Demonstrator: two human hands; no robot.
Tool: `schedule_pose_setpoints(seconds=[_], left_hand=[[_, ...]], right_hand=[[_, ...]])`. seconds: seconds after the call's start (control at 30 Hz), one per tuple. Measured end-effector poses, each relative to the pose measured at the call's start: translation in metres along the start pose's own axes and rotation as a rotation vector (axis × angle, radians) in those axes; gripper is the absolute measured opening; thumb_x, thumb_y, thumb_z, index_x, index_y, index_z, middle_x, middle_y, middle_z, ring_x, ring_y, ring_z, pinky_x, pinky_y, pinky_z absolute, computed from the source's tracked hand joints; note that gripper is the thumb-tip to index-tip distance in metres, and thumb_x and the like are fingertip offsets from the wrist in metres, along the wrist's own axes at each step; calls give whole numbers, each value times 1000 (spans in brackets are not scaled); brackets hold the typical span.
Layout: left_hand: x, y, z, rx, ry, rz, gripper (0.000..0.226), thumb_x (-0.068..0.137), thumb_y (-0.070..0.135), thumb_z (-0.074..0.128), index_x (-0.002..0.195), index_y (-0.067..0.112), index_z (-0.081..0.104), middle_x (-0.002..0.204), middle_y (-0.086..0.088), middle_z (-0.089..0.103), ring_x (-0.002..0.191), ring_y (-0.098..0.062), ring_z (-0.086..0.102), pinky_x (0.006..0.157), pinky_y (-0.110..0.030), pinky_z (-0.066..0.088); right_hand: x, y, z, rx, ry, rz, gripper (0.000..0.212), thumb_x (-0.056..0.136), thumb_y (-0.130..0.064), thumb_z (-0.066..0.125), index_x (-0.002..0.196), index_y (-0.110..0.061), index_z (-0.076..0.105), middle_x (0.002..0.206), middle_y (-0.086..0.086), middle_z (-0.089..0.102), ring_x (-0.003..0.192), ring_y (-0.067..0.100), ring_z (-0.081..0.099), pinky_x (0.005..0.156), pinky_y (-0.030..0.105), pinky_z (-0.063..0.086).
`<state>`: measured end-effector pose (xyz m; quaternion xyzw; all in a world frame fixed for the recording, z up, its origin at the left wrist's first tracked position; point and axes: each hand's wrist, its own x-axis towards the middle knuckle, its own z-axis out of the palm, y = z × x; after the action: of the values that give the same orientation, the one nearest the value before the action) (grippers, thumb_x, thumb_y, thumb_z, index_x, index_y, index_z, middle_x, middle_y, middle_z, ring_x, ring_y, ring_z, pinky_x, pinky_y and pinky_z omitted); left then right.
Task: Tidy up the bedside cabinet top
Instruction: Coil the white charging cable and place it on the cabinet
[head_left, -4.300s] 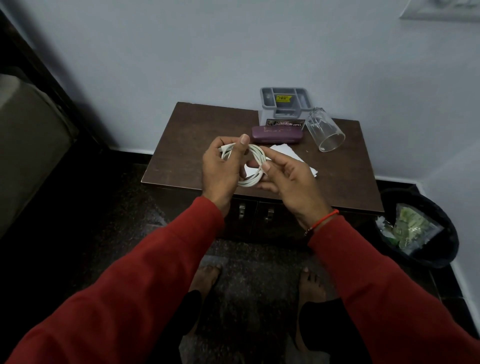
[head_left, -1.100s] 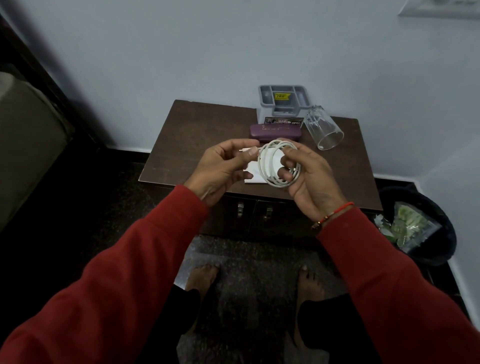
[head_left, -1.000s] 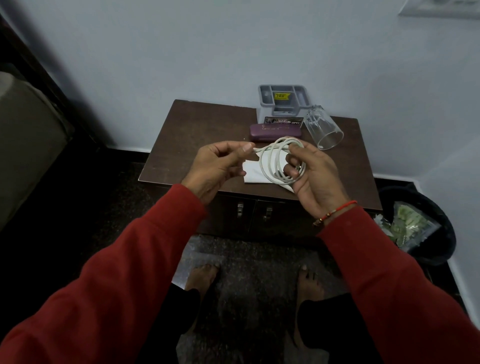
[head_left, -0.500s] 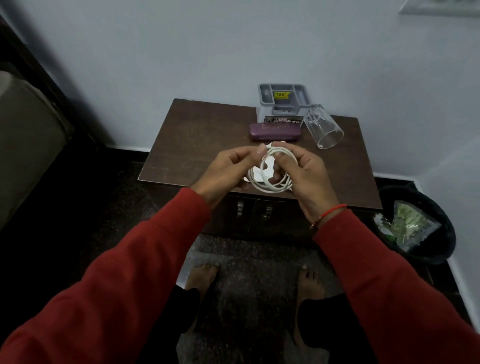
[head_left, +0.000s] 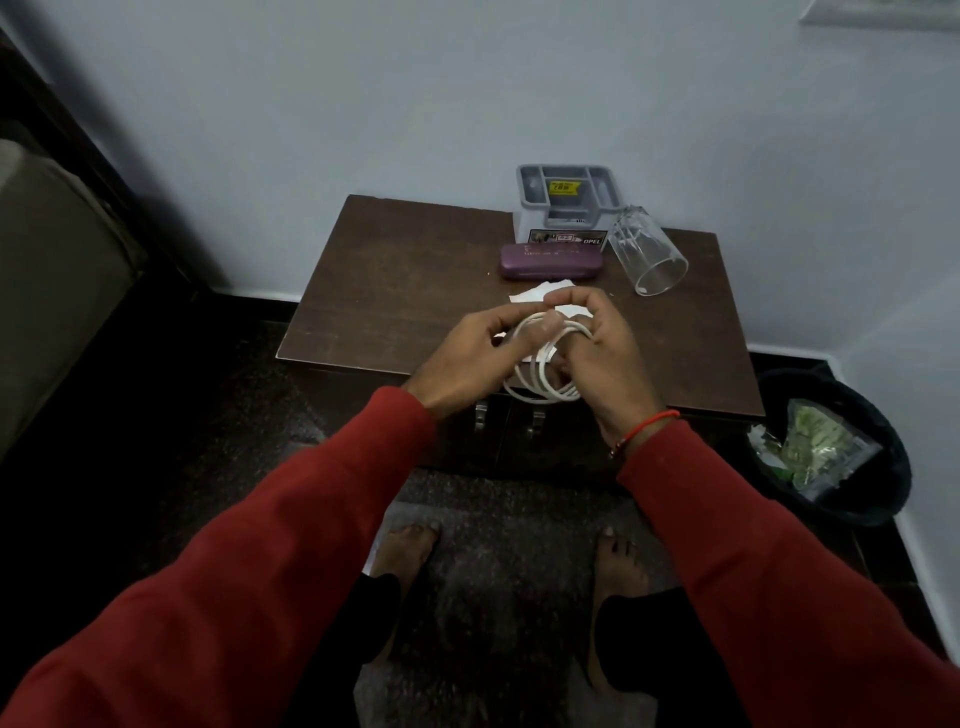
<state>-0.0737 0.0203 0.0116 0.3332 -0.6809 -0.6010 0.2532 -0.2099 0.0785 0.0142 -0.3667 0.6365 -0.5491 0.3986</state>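
Note:
Above the front edge of the dark wooden bedside cabinet (head_left: 395, 291) I hold a coiled white cable (head_left: 540, 382) between both hands. My left hand (head_left: 467, 358) pinches the top of the coil with thumb and forefinger. My right hand (head_left: 602, 358) grips the coil's right side, fingers curled through the loops. White paper (head_left: 540, 295) lies on the cabinet top, mostly hidden behind my hands. A purple glasses case (head_left: 551, 261) lies further back. A clear glass (head_left: 647, 257) lies tipped on its side at the back right. A grey organiser tray (head_left: 569, 195) stands against the wall.
A black waste bin (head_left: 841, 447) with wrappers inside stands on the floor right of the cabinet. A bed edge (head_left: 52, 291) is at the far left. My bare feet stand on a dark mat (head_left: 509, 525) before the cabinet doors.
The hands have come together on the coil and dropped slightly toward the cabinet's front edge. The left hand, pulling the loose cable end a second ago, now pinches the coil itself.

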Motion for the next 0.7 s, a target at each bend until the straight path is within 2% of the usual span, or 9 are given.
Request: schedule_pose_setpoints(seconds=[0.03,0.1,0.17,0.33,0.4,0.5,0.57,0.63,0.7], left_hand=[[-1,0,1,0,-36,12,37,96,43,65,128,25,66,118,5,76,112,-8,70,99,-30,54],[-1,0,2,0,-75,20,36,95,35,68,130,31,60,118,11,74,113,-4,69,98,-25,52],[-1,0,4,-3,-84,33,34,96,30,68,128,33,58,118,6,75,112,-8,70,98,-25,54],[2,-2,2,30,16,59,27,103,17,55,127,22,65,120,2,74,112,-6,68,102,-29,51],[3,-4,0,98,81,81,27,104,18,52,126,21,68,115,4,75,101,-3,69,94,-27,52],[7,-7,-4,127,159,76,28,107,16,48,125,16,70,107,1,76,82,0,62,77,-20,48],[9,-10,-6,172,173,91,31,108,16,47,129,12,68,109,0,74,82,1,60,75,-17,48],[10,-12,-7,200,175,116,31,108,17,46,131,9,66,112,4,72,86,4,60,80,-16,47],[11,-15,-8,204,181,135,32,107,21,47,131,8,65,120,2,72,104,0,65,94,-23,49]], right_hand=[[-1,-1,-2,23,-5,12,28,91,2,51,110,-18,60,81,2,60,52,8,51,49,25,42],[-2,0,-4,48,-14,29,33,88,7,51,113,-13,58,88,8,61,59,16,54,50,26,43],[0,0,-4,45,-16,39,34,86,6,50,111,-15,57,91,14,62,61,17,56,50,26,45],[2,-2,-5,14,-53,34,26,90,2,56,111,-15,58,71,5,58,51,9,49,52,26,44],[3,-1,-9,14,-116,7,27,89,-1,64,111,-15,60,70,1,62,54,11,54,59,28,47],[4,-3,-14,74,-201,17,31,88,-4,70,115,-16,62,90,10,72,72,18,64,76,39,53],[3,-5,-14,78,-188,33,30,91,-6,68,119,-13,60,102,13,75,79,23,69,74,36,55],[4,-6,-14,39,-122,17,25,93,-9,66,117,-11,61,102,13,76,81,24,72,70,36,57],[5,-4,-14,12,-53,-19,21,92,-12,68,112,-10,67,102,14,75,83,27,73,78,48,59]])
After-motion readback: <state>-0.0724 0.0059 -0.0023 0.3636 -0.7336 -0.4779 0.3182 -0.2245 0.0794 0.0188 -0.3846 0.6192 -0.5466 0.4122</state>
